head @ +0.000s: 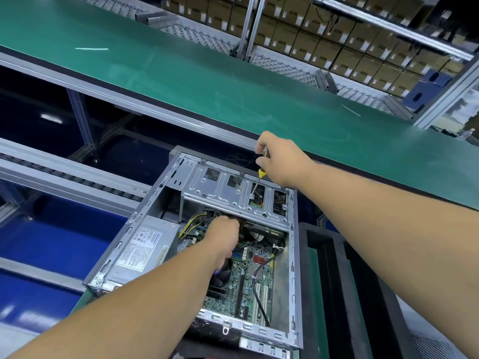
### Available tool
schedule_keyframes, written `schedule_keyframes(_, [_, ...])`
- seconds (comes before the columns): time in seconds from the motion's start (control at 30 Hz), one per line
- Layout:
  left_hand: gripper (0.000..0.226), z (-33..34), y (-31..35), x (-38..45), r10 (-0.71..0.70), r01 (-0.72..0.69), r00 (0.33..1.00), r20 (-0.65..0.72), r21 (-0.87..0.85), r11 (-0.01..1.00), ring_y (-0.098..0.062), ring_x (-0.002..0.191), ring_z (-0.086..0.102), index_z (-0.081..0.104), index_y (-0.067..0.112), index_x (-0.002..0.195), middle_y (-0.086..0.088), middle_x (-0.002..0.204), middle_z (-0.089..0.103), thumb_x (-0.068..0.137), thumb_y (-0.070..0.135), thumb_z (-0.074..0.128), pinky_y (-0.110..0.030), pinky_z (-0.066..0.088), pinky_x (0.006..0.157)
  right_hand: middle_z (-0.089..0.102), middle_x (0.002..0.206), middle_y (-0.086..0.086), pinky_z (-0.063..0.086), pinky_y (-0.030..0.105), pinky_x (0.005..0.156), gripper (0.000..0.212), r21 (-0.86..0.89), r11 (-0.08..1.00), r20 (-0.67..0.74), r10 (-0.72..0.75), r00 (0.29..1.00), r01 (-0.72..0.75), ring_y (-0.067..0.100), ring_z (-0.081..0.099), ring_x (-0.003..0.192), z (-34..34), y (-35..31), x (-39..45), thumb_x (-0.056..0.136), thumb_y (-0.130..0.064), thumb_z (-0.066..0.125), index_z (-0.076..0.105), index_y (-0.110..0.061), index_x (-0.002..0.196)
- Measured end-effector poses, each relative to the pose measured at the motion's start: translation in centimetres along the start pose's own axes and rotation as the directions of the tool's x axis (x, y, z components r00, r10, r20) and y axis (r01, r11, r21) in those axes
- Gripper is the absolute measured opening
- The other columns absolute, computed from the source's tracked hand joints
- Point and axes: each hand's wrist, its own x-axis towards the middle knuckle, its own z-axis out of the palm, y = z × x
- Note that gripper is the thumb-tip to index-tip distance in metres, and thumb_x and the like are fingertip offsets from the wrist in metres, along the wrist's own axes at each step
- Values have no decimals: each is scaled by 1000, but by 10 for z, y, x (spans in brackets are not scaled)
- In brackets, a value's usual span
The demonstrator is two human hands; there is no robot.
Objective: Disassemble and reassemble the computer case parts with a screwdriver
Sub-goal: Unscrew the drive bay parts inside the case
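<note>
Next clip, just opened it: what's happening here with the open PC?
A person is working on an open computer case lying on its side. The right hand grips a yellow-handled screwdriver, its tip set on a screw in the silver drive cage. The left hand reaches inside under the cage, above the motherboard; what it touches is hidden. The power supply sits at the left.
</note>
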Motion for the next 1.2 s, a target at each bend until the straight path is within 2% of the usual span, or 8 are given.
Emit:
schedule_keyframes(0.13, [15, -1, -5, 2, -68, 70, 997, 41, -45, 997, -21, 67, 8, 47, 18, 103, -3, 67, 20, 96, 10, 38, -31, 6, 58, 62, 79, -4, 43, 35, 57, 38, -179, 980, -184, 54, 982, -87, 22, 60, 72, 10, 5, -4, 97, -62, 55, 51, -24, 97])
schedule_keyframes(0.3, [7, -2, -6, -5, -9, 18, 992, 127, -75, 997, -14, 49, 16, 50, 16, 96, 2, 58, 29, 99, 11, 46, -25, 10, 50, 66, 103, -4, 49, 33, 57, 27, 364, 931, -3, 1, 1000, 0, 11, 58, 65, 10, 12, -6, 93, -18, 70, 53, -35, 105])
schedule_keyframes(0.37, [11, -2, -7, -5, 4, 5, 993, 121, -78, 997, -14, 49, 16, 49, 17, 91, 2, 57, 30, 99, 10, 47, -25, 10, 49, 71, 95, 0, 53, 35, 55, 30, 280, 960, -6, -2, 1000, 4, 15, 66, 69, 10, 14, -4, 93, -14, 69, 51, -37, 100])
schedule_keyframes(0.57, [25, -3, -6, -8, 30, -19, 988, 153, -74, 997, -12, 45, 17, 43, 20, 79, 4, 54, 29, 101, 9, 46, -22, 12, 44, 59, 71, -7, 42, 31, 53, 37, 10, 999, -287, -35, 957, 39, 16, 57, 64, 31, 14, -5, 93, -60, 65, 48, -28, 99])
schedule_keyframes(0.77, [30, -2, -7, -9, 57, -46, 989, 138, -78, 996, -11, 45, 17, 43, 21, 75, 6, 52, 30, 101, 7, 46, -22, 11, 45, 66, 97, 1, 53, 30, 56, 40, 447, 892, -67, -41, 997, 67, 20, 64, 74, 33, 22, -8, 93, -9, 63, 45, -42, 107])
schedule_keyframes(0.9, [29, -1, -7, -9, 66, -56, 989, 133, -76, 996, -10, 43, 19, 43, 20, 76, 7, 51, 31, 102, 8, 47, -21, 12, 43, 61, 83, 11, 56, 46, 53, 38, 374, 926, -198, 35, 980, 42, 29, 60, 64, 39, 24, -11, 93, -19, 70, 40, -37, 108])
schedule_keyframes(1.03, [29, -2, -9, -7, 72, -61, 987, 141, -83, 995, -9, 42, 20, 44, 20, 75, 7, 50, 32, 101, 8, 48, -20, 15, 40, 58, 78, -3, 50, 37, 61, 50, 296, 952, -340, 25, 940, 82, 19, 61, 70, 53, 28, -15, 94, -34, 73, 39, -38, 130])
schedule_keyframes(1.2, [26, -3, -11, -4, 83, -72, 987, 141, -82, 994, -10, 43, 20, 45, 20, 78, 7, 51, 32, 100, 8, 50, -21, 15, 39, 67, 105, -9, 61, 44, 85, 62, 527, 843, -197, -5, 980, 110, 12, 71, 94, 53, 37, -19, 91, -12, 71, 38, -47, 129])
